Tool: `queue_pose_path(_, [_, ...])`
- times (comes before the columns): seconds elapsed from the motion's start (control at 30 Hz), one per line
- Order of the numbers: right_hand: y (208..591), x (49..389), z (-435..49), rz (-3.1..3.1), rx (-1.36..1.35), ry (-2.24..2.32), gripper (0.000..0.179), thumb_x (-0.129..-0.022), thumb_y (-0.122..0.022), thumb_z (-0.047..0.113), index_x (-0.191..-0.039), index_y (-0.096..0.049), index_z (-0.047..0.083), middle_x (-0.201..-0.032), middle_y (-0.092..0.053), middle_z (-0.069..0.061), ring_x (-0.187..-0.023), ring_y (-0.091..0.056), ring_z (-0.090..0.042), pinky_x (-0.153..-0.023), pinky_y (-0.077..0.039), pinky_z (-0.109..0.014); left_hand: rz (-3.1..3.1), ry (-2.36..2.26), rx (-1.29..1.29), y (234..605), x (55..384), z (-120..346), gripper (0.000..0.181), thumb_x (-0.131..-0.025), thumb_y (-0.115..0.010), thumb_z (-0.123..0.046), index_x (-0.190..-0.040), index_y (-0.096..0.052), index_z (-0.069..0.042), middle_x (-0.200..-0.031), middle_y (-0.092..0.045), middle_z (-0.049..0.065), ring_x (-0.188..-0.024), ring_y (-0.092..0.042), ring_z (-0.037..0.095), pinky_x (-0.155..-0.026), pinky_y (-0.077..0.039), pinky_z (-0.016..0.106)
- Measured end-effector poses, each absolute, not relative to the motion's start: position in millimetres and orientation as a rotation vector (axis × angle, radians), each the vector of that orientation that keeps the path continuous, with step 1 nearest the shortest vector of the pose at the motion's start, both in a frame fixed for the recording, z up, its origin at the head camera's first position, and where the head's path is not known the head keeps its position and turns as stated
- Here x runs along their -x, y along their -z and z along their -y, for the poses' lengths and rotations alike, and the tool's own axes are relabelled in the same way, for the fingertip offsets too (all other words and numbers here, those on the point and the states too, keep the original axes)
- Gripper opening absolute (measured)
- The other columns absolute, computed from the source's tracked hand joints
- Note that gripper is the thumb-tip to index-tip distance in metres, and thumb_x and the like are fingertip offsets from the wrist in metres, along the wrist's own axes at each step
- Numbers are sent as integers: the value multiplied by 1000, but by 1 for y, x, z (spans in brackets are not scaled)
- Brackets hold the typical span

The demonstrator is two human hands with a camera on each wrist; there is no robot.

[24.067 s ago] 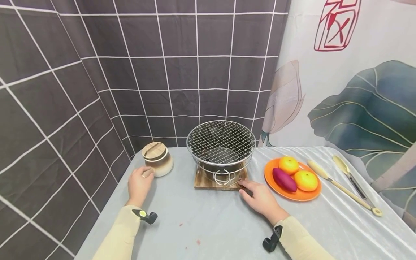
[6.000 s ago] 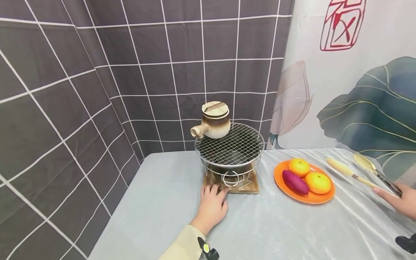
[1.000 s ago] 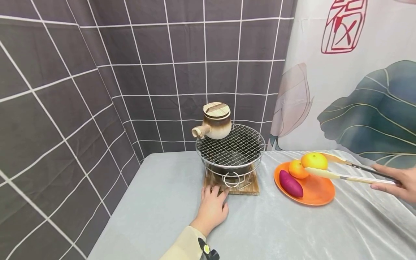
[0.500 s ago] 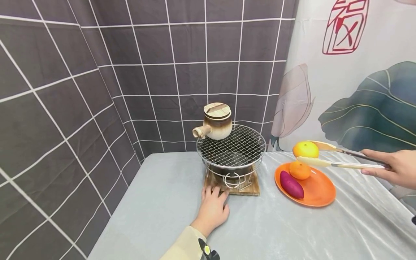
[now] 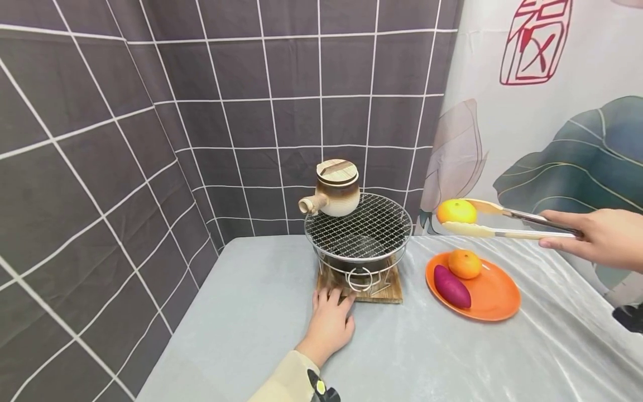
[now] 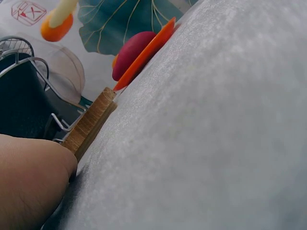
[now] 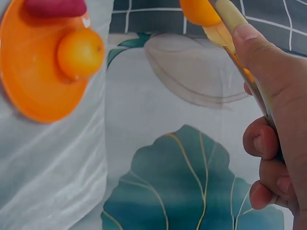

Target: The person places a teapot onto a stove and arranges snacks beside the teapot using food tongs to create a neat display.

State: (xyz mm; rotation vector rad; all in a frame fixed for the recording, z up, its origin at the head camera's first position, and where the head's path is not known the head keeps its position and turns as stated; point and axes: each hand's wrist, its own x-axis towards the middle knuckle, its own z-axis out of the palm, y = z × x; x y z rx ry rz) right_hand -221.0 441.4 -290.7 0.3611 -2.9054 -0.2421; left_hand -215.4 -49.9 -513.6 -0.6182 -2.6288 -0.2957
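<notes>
My right hand (image 5: 605, 237) grips a pair of tongs (image 5: 517, 233) with pale tips, in the head view at the right. Between the tips a tangerine (image 5: 456, 211) is held in the air above the orange plate (image 5: 497, 306). A second tangerine (image 5: 464, 264) and a purple sweet potato (image 5: 452, 286) lie on that plate. My left hand (image 5: 329, 325) rests its fingers on the front edge of a wooden board (image 5: 389, 293) under a round grill (image 5: 377, 234). In the right wrist view, curled fingers (image 7: 261, 139) wrap the tongs' arms.
A lidded clay pot (image 5: 340, 198) with a side handle sits on the back left of the grill's wire mesh. A wire ring handle (image 5: 359, 280) sticks out at the grill's front. Dark grid-patterned cloth (image 5: 241, 123) hangs close behind and left of the table (image 5: 241, 329).
Over the last second, the tongs lifted the tangerine off the plate and carried it up and left. Earlier, the clay pot went from the table onto the grill. My left hand stays put.
</notes>
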Motion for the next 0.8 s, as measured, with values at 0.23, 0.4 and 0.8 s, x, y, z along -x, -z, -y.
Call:
queue_pose_path(0.23, [278, 232, -423, 2897, -399, 175, 79, -88, -69, 57, -139, -56, -2, -71, -63, -2, -60, -52, -16, -56, -49, -41, 2636, 304, 612, 510, 213, 50, 43, -89, -66, -26, -132, -67, -20, -129, -58, 9, -128, -47, 38, -105, -35, 68])
queue_pose_path(0.4, [275, 239, -412, 2863, -429, 135, 76, -88, -71, 55, -137, -58, -1, -91, -71, -13, -66, -56, -18, -59, -50, -44, 2629, 293, 618, 510, 212, 50, 43, -89, -66, -26, -132, -67, -20, -130, -58, 9, -128, -47, 39, -105, -35, 67])
queue_pose_path(0.8, [279, 258, -391, 2931, -434, 55, 80, -90, -65, 59, -143, -53, 0, -74, -66, -3, -71, -62, -24, -64, -54, -52, 2642, 318, 605, 512, 214, 49, 44, -89, -66, -25, -133, -67, -21, -131, -58, 9, -128, -46, 38, -106, -34, 68])
